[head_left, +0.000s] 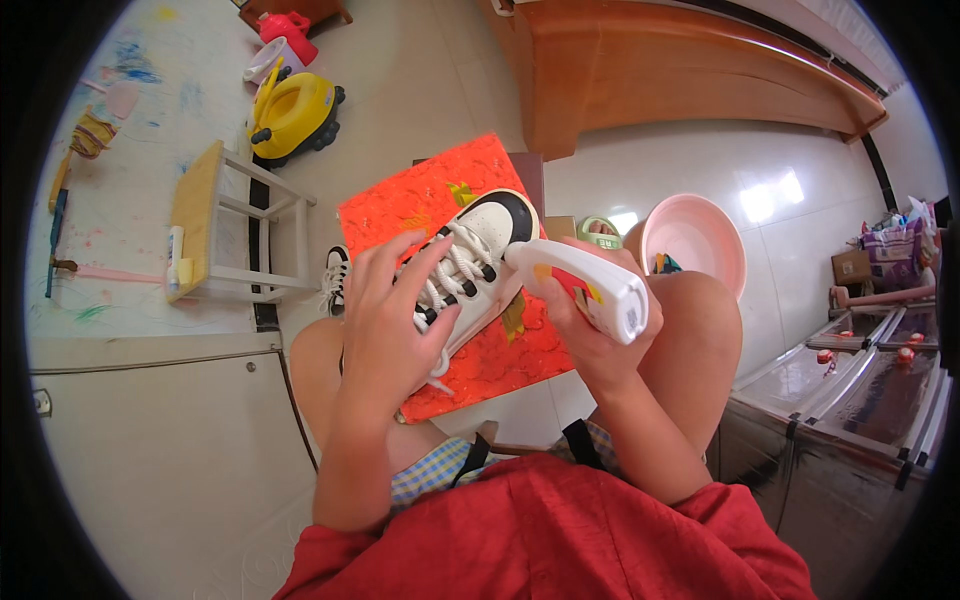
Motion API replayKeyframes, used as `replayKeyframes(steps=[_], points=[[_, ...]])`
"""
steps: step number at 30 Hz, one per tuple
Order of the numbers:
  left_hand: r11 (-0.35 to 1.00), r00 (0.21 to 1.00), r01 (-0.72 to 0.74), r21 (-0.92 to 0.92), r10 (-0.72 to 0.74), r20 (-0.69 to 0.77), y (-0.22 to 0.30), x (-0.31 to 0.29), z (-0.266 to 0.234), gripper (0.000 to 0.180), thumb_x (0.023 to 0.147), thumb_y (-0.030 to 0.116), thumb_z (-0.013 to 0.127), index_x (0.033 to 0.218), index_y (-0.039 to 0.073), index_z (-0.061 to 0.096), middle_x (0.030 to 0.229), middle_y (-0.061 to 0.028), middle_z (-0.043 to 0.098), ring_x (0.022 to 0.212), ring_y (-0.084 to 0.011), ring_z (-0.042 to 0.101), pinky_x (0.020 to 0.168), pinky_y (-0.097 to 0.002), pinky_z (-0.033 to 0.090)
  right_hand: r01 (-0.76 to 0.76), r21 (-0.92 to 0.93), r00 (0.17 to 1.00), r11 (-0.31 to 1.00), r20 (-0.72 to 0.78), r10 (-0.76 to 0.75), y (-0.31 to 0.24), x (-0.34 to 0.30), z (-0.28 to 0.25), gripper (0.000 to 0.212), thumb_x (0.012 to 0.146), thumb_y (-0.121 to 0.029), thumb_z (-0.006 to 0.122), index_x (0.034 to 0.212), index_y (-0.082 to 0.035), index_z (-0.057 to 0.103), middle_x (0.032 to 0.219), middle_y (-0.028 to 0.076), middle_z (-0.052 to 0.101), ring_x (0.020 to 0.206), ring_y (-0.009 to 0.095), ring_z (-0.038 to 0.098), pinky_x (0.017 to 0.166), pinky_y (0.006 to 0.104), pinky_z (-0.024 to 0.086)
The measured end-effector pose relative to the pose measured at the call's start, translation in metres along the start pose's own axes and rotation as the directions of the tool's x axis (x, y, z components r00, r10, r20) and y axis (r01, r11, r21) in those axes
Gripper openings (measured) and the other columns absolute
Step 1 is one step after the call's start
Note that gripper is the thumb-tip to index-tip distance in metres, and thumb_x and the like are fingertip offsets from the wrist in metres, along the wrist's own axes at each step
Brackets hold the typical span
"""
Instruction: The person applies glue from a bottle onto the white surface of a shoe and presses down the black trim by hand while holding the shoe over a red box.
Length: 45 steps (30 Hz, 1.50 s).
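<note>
A white sneaker with a black toe edge and thick white laces lies over a red-orange patterned sheet in front of me. My left hand grips the sneaker near its ankle end, thumb and fingers spread across the laced part. In my right hand is a white plastic bottle with a red and yellow label. The bottle is tilted, its narrow end pointing at the sneaker's side near the toe. I cannot tell whether it touches.
Another sneaker stands left of the sheet, near a small wooden stool. To the right are a pink basin and a green slipper. Farther off are a yellow child's potty, a wooden bench and storage boxes.
</note>
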<state>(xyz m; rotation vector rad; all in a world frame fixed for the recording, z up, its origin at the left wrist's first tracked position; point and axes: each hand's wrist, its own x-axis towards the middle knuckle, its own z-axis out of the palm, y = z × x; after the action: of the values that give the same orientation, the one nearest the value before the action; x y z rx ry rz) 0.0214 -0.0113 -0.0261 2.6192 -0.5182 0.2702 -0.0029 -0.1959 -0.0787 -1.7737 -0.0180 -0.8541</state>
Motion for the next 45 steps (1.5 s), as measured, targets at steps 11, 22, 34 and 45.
replayKeyframes(steps=[11, 22, 34, 45], points=[[0.951, 0.951, -0.308, 0.040, 0.308, -0.016, -0.007, -0.024, -0.031, 0.027, 0.060, -0.006, 0.061, 0.083, 0.007, 0.067, 0.081, -0.0024, 0.066, 0.078, -0.0236, 0.060, 0.074, -0.0338, 0.044, -0.166, 0.156, 0.986, 0.974, 0.017, 0.165, 0.001, -0.005, 0.003, 0.028, 0.071, -0.002, 0.079, 0.096, 0.001, 0.067, 0.084, 0.009, 0.066, 0.069, 0.016, 0.064, 0.063, 0.0264, 0.050], [0.974, 0.990, -0.071, 0.213, 0.042, 0.135, 0.019, 0.014, -0.005, 0.038, 0.073, -0.001, 0.062, 0.110, 0.003, 0.058, 0.111, -0.0124, 0.057, 0.094, -0.0290, 0.053, 0.082, -0.0396, 0.042, -0.229, 0.208, 0.973, 0.951, 0.059, 0.222, -0.001, -0.002, 0.001, 0.027, 0.072, -0.005, 0.079, 0.096, 0.000, 0.067, 0.087, 0.009, 0.066, 0.073, 0.018, 0.064, 0.065, 0.0274, 0.051], [0.982, 0.936, -0.122, 0.146, 0.065, 0.346, 0.013, 0.046, 0.004, 0.033, 0.063, -0.010, 0.057, 0.091, 0.007, 0.056, 0.111, -0.0104, 0.053, 0.103, -0.0347, 0.050, 0.085, -0.0417, 0.042, -0.345, 0.254, 0.937, 0.904, 0.042, 0.346, -0.003, 0.003, -0.008, 0.027, 0.076, -0.008, 0.080, 0.098, 0.001, 0.066, 0.089, 0.007, 0.066, 0.077, 0.013, 0.064, 0.069, 0.0265, 0.051], [0.913, 0.875, -0.398, 0.085, 0.350, 0.333, -0.012, 0.050, 0.003, 0.036, 0.067, -0.007, 0.061, 0.100, 0.007, 0.063, 0.123, -0.0102, 0.055, 0.109, -0.0328, 0.052, 0.091, -0.0436, 0.043, -0.240, 0.240, 0.970, 0.941, 0.014, 0.243, 0.006, 0.001, 0.002, 0.025, 0.075, -0.007, 0.081, 0.093, 0.001, 0.066, 0.086, 0.007, 0.067, 0.074, 0.013, 0.064, 0.066, 0.0256, 0.051]])
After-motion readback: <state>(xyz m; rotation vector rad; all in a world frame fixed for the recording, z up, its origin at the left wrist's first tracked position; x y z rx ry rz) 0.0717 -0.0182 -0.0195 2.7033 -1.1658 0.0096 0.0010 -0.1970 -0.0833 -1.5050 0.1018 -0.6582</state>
